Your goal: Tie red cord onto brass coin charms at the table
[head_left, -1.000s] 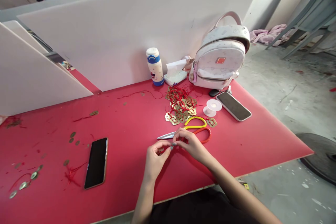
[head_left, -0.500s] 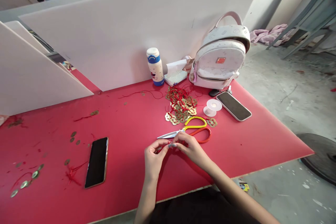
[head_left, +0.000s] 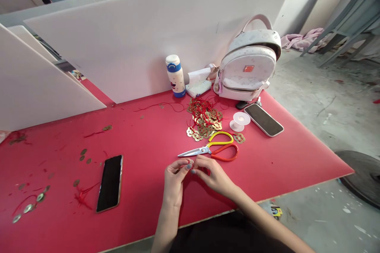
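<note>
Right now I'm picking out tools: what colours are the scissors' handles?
One yellow, one red, on the scissors; head view.

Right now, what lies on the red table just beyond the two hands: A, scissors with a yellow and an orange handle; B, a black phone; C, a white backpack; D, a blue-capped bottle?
A: the scissors lie closed just past the fingertips of the left hand and right hand, blades pointing left.

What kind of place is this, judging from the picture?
Probably a craft workshop bench: a red table between white dividers, a heap of coins on red cord, scissors, and bare concrete floor.
</note>
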### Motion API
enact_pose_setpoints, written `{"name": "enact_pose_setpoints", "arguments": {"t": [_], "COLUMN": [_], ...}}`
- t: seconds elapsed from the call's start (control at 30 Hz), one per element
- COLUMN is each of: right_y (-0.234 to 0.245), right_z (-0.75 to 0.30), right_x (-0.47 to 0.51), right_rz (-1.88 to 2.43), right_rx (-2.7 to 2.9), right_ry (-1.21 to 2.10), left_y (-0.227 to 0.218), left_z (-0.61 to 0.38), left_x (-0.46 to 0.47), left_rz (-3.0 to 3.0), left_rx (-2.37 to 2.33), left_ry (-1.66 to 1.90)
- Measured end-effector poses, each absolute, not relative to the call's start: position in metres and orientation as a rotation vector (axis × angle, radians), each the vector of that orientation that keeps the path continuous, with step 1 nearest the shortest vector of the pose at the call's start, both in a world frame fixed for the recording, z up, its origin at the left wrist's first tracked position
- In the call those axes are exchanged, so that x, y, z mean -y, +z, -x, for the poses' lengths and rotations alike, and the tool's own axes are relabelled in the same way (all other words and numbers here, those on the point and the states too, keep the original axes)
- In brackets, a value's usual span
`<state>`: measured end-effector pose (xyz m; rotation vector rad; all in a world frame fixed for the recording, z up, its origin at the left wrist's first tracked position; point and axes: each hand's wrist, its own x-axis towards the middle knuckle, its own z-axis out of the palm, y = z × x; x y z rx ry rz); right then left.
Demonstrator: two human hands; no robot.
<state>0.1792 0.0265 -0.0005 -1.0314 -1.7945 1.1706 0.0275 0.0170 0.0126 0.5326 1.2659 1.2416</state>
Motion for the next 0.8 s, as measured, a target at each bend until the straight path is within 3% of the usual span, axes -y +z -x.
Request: {"name": "enact_pose_setpoints", "arguments": {"t": [0.43, 0.8], "right_y": [-0.0008, 0.0044], "right_z": [-0.184, -0.1818], "right_x": [-0.0282, -0.0321], "right_rz": [1.058, 1.043], "right_rx": [1.602, 1.496], "right_ry": [1.059, 1.023], "left_y": [0.0068, 0.0164], "left_z": [-0.0274, -0.0313], "left_x": [-0.0126, -0.0132], "left_rz": [-1.039, -1.004], "left_rx": [-1.46, -1.395], "left_ry": [1.213, 1.162]}}
